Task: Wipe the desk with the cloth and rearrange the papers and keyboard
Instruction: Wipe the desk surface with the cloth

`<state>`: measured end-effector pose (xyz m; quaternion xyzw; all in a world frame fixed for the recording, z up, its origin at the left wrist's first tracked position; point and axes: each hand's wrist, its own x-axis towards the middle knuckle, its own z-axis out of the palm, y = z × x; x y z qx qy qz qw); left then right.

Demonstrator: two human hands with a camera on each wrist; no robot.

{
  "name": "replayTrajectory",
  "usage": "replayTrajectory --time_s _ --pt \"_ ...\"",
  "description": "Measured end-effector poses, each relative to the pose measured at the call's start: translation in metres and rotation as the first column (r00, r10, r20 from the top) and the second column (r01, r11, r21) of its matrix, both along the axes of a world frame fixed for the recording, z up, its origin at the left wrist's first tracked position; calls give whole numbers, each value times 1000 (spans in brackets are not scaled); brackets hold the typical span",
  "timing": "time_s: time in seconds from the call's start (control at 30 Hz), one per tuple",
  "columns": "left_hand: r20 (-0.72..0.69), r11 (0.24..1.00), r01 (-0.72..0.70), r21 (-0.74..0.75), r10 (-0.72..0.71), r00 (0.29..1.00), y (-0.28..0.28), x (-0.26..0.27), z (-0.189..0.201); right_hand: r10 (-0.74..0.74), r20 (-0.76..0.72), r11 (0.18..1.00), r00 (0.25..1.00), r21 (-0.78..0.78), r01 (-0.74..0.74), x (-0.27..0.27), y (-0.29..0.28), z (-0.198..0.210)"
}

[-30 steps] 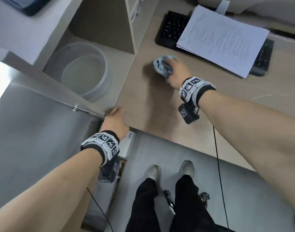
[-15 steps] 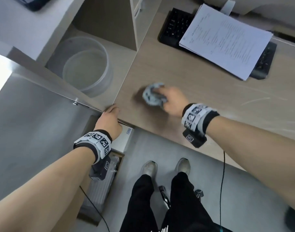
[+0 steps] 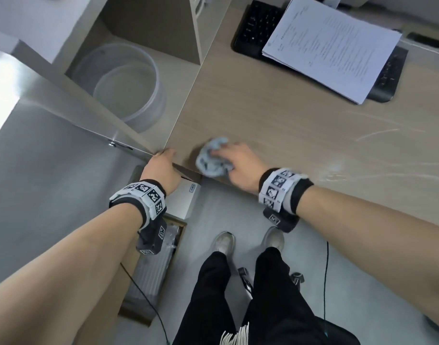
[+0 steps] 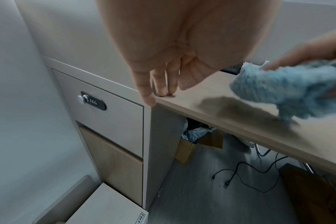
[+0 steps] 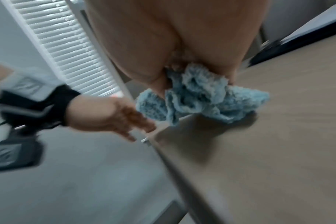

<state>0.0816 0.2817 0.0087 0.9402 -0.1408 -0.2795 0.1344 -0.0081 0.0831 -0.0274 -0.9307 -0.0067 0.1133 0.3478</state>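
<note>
We are standing at the surface. Our left hand is resting on its near corner with straight, loose fingers, grasping nothing. Just beside it, our right hand is grasping the crumpled blue cloth and pressing it down on the surface by the near edge, with part of the cloth hanging over that edge. Farther back, well apart from the cloth, the papers are lying on top of the black keyboard, covering most of it. To the left a round gray bin is sitting.
</note>
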Motion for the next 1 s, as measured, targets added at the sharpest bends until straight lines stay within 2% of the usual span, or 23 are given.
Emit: replayTrajectory --time_s 0.07,0.13,0.27,0.33,0.4,0.5,0.6,0.67,0.73,0.83,0.93,1.0 --pt "31 1000 -10 -22 10 999 -2 -4 -1 -164 -21 979 986 -130 160 6 -31 0" --pt "44 999 30 -31 -29 999 -8 -8 -4 -200 -92 957 976 -232 174 0 -47 0" --pt "52 991 135 -22 -134 990 -31 -15 -13 62 -122 963 991 -254 -91 -50 -18 6" --pt "64 983 183 -6 -182 981 -50 -19 -13 106 -132 965 986 -225 -134 -76 -15 5" --pt "87 971 239 4 -238 967 -75 -26 -10 6 -136 970 991 -240 -39 -104 -33 5" --pt "127 941 340 -6 -336 933 -111 -38 -7 -241 -182 931 953 -322 174 -157 -80 1" --pt "111 887 461 -18 -457 883 -139 -54 -12 -500 -198 823 843 -412 391 -203 -126 -10" --pt "92 860 511 3 -509 856 -152 -66 -14 -594 -207 769 777 -430 473 -204 -132 -16" --pt "88 829 559 11 -557 826 -167 -80 -17 -606 -199 761 770 -427 489 -189 -116 -19" --pt "90 785 619 23 -618 781 -181 -92 -24 -493 -182 830 851 -392 397 -178 -82 -19" --pt "111 752 657 57 -659 744 -190 -92 -33 -449 -183 852 874 -384 357 -211 -93 -19" --pt "105 757 648 83 -653 750 -198 -90 -33 -520 -185 811 834 -414 414 -241 -119 -19"
